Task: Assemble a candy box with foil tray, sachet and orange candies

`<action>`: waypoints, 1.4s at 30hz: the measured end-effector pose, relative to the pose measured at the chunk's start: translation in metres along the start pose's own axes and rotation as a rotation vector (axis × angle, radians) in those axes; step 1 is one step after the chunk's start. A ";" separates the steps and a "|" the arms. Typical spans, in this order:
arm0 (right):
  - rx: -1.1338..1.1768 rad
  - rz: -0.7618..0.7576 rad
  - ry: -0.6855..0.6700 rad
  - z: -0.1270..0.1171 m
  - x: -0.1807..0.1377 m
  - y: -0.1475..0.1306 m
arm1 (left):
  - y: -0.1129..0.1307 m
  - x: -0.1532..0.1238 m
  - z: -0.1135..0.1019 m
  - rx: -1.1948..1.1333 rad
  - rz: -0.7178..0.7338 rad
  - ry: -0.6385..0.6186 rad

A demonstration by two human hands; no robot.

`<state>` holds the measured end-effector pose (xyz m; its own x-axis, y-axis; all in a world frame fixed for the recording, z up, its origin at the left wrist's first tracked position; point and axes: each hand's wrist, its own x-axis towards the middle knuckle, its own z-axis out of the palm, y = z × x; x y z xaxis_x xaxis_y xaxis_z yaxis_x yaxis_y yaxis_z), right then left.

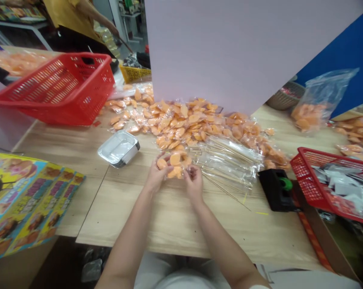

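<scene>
Packet held between left hand and right hand.

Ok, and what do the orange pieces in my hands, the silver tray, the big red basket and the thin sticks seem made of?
Orange pieces: matte-looking, evenly coloured, perhaps foam or plastic; unclear which. Silver tray: likely aluminium foil, given its metallic shine. Big red basket: probably moulded plastic, semi-glossy, with slotted walls. Thin sticks: dull, pale tan, likely bamboo or wood.
</scene>
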<state>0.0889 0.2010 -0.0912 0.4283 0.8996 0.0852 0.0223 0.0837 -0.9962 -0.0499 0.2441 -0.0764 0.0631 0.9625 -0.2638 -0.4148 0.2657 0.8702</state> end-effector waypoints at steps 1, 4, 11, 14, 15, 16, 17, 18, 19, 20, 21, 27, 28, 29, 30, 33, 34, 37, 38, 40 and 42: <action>-0.030 -0.003 -0.025 -0.001 0.001 0.002 | 0.002 0.004 -0.005 0.014 0.031 0.051; -0.173 -0.081 -0.005 -0.009 0.004 0.008 | 0.007 0.013 -0.020 0.074 0.109 0.203; -0.542 -0.344 -0.018 -0.021 0.026 0.005 | 0.000 0.020 -0.029 0.457 0.329 0.386; -0.746 -0.464 -0.210 -0.013 0.064 -0.005 | 0.002 0.017 -0.028 0.513 0.423 0.359; -0.814 -0.488 -0.269 -0.008 0.081 -0.008 | 0.003 0.017 -0.029 0.482 0.440 0.359; -0.877 -0.505 -0.312 -0.001 0.098 -0.011 | 0.005 0.017 -0.030 0.438 0.445 0.369; -0.932 -0.514 -0.354 0.008 0.114 -0.014 | 0.006 0.018 -0.032 0.391 0.435 0.383; -0.976 -0.512 -0.396 0.017 0.128 -0.016 | 0.006 0.020 -0.034 0.351 0.410 0.393; -1.013 -0.493 -0.443 0.027 0.141 -0.018 | 0.006 0.021 -0.037 0.319 0.376 0.402; -1.053 -0.452 -0.492 0.037 0.151 -0.020 | 0.004 0.023 -0.039 0.294 0.342 0.403; -1.093 -0.401 -0.541 0.046 0.159 -0.022 | 0.003 0.026 -0.041 0.275 0.317 0.398; -1.198 -0.372 -0.650 0.064 0.166 -0.035 | -0.008 0.034 -0.046 0.332 0.369 0.391; -1.200 -0.403 -0.654 0.063 0.165 -0.036 | -0.008 0.034 -0.046 0.358 0.371 0.393; -1.197 -0.429 -0.660 0.061 0.165 -0.036 | -0.008 0.033 -0.045 0.387 0.367 0.388; -1.190 -0.448 -0.663 0.059 0.165 -0.036 | -0.007 0.032 -0.043 0.421 0.359 0.375; -1.142 -0.454 -0.619 0.054 0.170 -0.037 | -0.001 0.026 -0.038 0.546 0.372 0.314; -1.089 -0.425 -0.572 0.051 0.172 -0.038 | 0.001 0.024 -0.037 0.589 0.391 0.288; -0.742 -0.273 -0.386 0.033 0.174 -0.044 | 0.007 0.019 -0.035 0.662 0.429 0.205; -0.585 -0.210 -0.322 0.024 0.171 -0.046 | 0.008 0.018 -0.035 0.654 0.422 0.179; -0.317 -0.100 -0.221 0.004 0.154 -0.048 | 0.007 0.018 -0.036 0.575 0.366 0.149; -0.161 -0.042 -0.143 -0.018 0.124 -0.047 | 0.005 0.020 -0.036 0.441 0.286 0.165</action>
<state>0.1571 0.3011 -0.0345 0.2917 0.9494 0.1167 0.1867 0.0631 -0.9804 -0.0840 0.2628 -0.0921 -0.1546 0.9877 -0.0217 0.0279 0.0264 0.9993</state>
